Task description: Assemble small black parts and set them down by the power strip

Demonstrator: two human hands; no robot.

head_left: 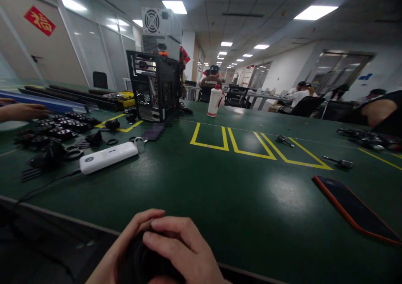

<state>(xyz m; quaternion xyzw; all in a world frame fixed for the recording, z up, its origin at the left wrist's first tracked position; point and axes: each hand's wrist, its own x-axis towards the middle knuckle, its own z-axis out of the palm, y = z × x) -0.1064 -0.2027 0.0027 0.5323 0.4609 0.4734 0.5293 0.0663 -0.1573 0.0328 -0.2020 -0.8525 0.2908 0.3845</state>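
Note:
Both of my hands are wrapped round a dark, rounded black object point(141, 259) at the near edge of the green table point(220, 208). My left hand point(125, 242) curves along its left side and top. From the right, my right hand point(185, 246) lays its bent fingers over the top. The hands cover much of the object, and it is too dark to make out what it is. Beyond my hands to the left lies a white power strip point(108, 157) with a cable.
Black rings and small parts point(50, 154) lie at the left, near another person's hand point(25, 111). An open computer case point(157, 85) and a white bottle point(215, 102) stand farther back. An orange-edged phone point(354, 208) and a screwdriver point(342, 163) lie at the right.

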